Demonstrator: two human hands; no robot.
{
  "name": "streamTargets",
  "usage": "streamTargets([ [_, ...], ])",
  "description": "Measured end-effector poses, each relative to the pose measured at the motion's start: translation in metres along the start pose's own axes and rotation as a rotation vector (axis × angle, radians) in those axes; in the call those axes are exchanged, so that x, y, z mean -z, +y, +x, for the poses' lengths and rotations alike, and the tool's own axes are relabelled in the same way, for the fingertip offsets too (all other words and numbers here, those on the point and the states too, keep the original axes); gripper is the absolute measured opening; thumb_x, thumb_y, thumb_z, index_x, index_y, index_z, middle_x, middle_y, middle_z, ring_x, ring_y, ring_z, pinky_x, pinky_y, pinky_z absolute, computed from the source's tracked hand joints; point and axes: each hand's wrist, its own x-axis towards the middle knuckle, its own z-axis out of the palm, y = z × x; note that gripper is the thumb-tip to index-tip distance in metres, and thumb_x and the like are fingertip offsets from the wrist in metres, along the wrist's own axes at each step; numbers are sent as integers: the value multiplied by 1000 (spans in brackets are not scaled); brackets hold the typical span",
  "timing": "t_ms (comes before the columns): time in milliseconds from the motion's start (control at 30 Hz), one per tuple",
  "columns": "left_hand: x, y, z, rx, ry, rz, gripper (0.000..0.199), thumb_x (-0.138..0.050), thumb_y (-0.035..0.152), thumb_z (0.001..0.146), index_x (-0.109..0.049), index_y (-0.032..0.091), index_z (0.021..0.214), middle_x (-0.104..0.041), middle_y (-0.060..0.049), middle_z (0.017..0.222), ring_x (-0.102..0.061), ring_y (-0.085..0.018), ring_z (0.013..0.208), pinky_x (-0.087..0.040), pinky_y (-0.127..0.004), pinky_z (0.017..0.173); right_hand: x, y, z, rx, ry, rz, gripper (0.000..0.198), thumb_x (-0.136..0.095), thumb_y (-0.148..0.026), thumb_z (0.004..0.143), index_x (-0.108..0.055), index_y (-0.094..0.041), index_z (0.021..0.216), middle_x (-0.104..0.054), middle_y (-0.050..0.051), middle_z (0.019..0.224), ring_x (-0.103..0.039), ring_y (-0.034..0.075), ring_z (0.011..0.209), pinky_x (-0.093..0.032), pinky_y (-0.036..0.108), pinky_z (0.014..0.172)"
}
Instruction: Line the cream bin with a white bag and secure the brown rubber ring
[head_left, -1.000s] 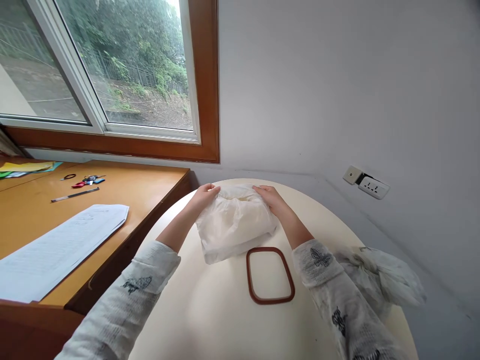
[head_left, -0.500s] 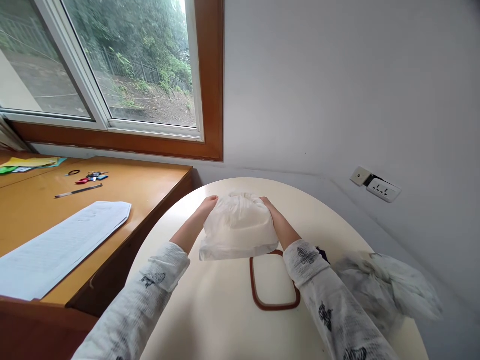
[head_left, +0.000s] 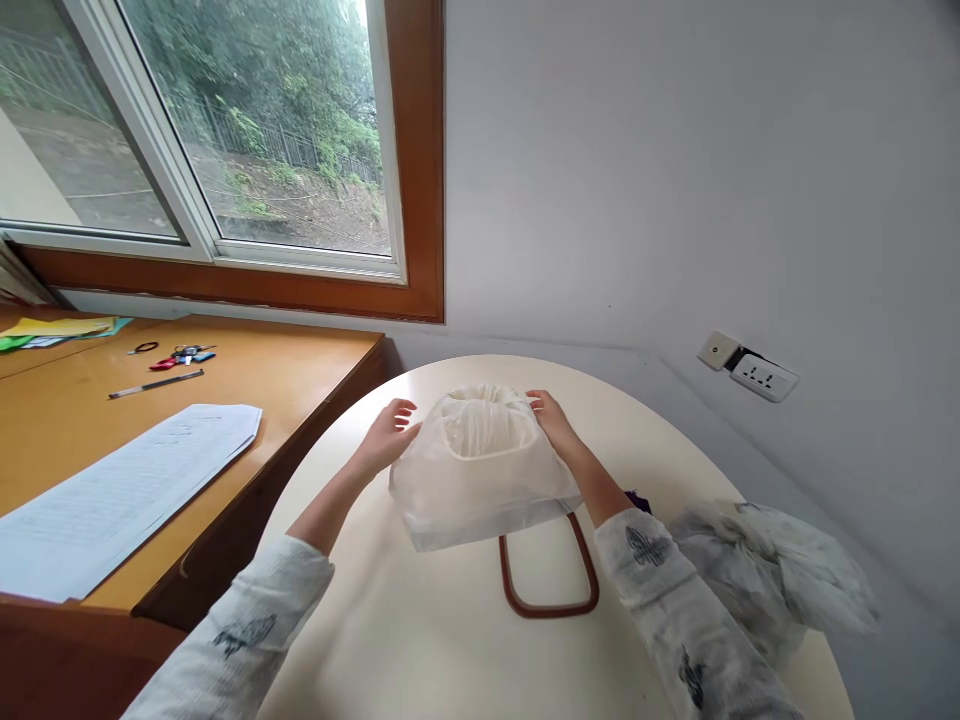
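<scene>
A translucent white plastic bag [head_left: 487,490] stands on the round table, bunched at its top. Through it shows the pale rim of a container [head_left: 491,455]. My left hand [head_left: 390,432] is at the bag's left side with fingers apart and slightly bent; its fingertips are close to the plastic. On the other side, my right hand [head_left: 551,415] has its fingers spread by the bag's upper right edge, and I cannot tell whether they touch it. In front of the bag lies a brown rounded rectangular rim [head_left: 551,610], its far side hidden by the bag.
A crumpled see-through plastic bag [head_left: 780,575] lies at the right edge of the cream round table [head_left: 420,640]. A small dark thing [head_left: 637,500] is partly hidden by my right arm. On the wooden desk [head_left: 315,370] are papers [head_left: 142,495], a pen [head_left: 156,384] and keys [head_left: 184,356].
Both hands have let go of the bag's sides and their fingers have spread. My left hand has moved left and nearer. The bag sits wider and nearer, with the container's rim now showing.
</scene>
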Motion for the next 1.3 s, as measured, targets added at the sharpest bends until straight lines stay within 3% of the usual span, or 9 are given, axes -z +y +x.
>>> streamTargets([
  [67,8,11,-16,-143,56,71,22,-58,38,71,-48,21,80,-55,-3,87,-54,-18,83,-44,-30,74,9,-6,-12,80,86,-1,30,-54,-43,74,-54,-21,94,-56,5,89,-53,17,83,-42,29,74],
  [133,10,21,-35,-270,-54,168,18,-55,37,76,-48,21,80,-55,0,78,-54,-16,76,-43,-30,72,18,-13,-32,193,120,-6,29,-52,-43,77,-52,-22,97,-55,4,91,-52,17,86,-41,29,77],
  [300,-11,31,-71,-330,-195,378,30,-57,47,74,-44,21,75,-53,1,75,-48,-15,67,-39,-27,59,23,-17,-80,725,-99,-296,46,-69,-31,70,-55,-25,113,-55,4,93,-52,19,88,-44,35,80],
  [400,-27,27,-75,-365,-207,349,27,-45,42,84,-42,20,69,-49,2,68,-44,-13,62,-37,-25,55,17,-9,-88,875,-17,-381,26,-60,-21,79,-62,-25,104,-57,6,91,-53,18,87,-47,34,76],
  [467,-33,23,-76,-412,-207,335,26,-36,36,89,-44,19,70,-50,1,68,-44,-13,63,-38,-26,57,13,-2,-88,928,49,-382,24,-52,-15,83,-64,-25,102,-60,5,90,-55,17,85,-49,33,73],
  [633,-38,15,-82,-527,-262,488,28,-34,29,89,-41,19,64,-49,-1,69,-44,-14,63,-39,-27,62,10,7,-94,959,142,-321,29,-48,-8,84,-62,-26,103,-64,5,102,-58,17,93,-51,34,79],
  [833,-48,6,-90,-574,-418,686,26,-34,24,88,-41,19,63,-53,-4,70,-48,-16,63,-38,-28,62,5,21,-112,936,183,-356,25,-49,-8,83,-63,-24,96,-52,9,115,-52,19,104,-52,36,77],
  [1100,-44,0,-88,-444,-552,691,25,-35,26,85,-39,20,62,-47,0,61,-42,-14,52,-27,-25,49,3,37,-117,861,86,-515,22,-47,-8,83,-63,-21,91,-54,8,98,-49,20,93,-49,39,78],
  [1300,-16,1,-80,-346,-645,660,19,-41,29,82,-48,20,67,-55,-2,69,-47,-14,56,-30,-24,49,6,37,-117,813,4,-577,22,-45,-8,82,-62,-20,89,-54,8,95,-49,20,91,-48,39,78],
])
